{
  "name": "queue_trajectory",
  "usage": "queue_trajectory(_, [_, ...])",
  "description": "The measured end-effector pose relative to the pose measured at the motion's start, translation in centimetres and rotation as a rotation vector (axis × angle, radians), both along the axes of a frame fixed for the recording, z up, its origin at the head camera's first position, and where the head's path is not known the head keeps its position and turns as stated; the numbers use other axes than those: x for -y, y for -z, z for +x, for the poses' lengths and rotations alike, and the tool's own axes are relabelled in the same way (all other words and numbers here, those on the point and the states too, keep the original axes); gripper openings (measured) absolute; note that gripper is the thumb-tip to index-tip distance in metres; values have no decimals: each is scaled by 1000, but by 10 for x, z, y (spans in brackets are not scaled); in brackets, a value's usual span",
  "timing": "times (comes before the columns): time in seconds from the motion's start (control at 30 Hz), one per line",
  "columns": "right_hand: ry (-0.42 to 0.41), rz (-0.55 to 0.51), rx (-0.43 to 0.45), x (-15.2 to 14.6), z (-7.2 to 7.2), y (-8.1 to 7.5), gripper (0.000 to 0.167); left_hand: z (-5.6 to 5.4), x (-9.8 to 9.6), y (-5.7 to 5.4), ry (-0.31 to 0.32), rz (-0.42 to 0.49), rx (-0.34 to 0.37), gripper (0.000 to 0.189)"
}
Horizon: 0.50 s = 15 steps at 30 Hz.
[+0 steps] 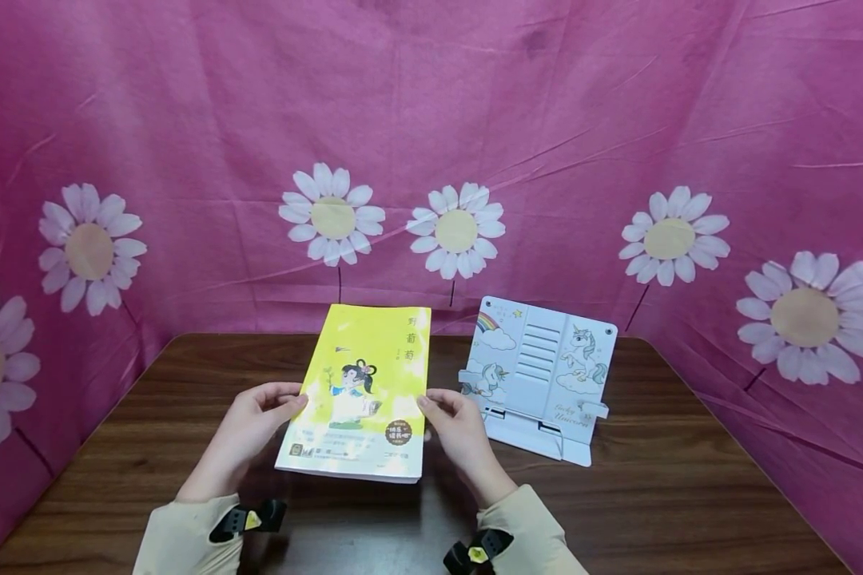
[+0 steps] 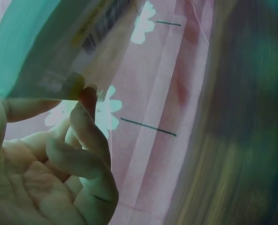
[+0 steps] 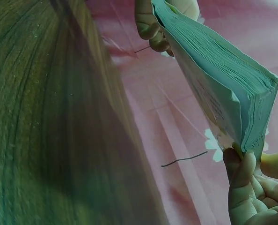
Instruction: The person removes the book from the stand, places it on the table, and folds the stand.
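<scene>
A thick paperback book with a yellow cover and a drawn figure is held up over the table, its front facing upward toward the head camera. My left hand pinches its left edge, thumb on the cover and fingers beneath. At the right edge my right hand pinches it the same way. The left wrist view shows the back cover with a barcode above my curled fingers. In the right wrist view the page edges fan slightly, and both hands grip opposite sides.
Right of the book, a light-blue metal book stand printed with unicorns stands tilted back on the dark wooden table. A pink cloth with white daisies hangs behind and around the table.
</scene>
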State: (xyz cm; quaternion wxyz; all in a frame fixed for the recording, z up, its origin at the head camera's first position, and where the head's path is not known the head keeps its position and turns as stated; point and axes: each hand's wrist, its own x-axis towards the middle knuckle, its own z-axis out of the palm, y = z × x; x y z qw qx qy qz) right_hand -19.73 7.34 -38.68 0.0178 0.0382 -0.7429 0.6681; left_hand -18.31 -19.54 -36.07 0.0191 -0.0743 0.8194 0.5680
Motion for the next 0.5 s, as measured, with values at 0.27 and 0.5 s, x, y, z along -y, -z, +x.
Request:
queue_trajectory(0.27, [-24,-25,39,10,-5,11,30,-1,8,5,8,-84,56,43])
queue_trajectory(0.5, [-39,-31,42,20,-9,16,29,-1,18,8,21,-109,86,45])
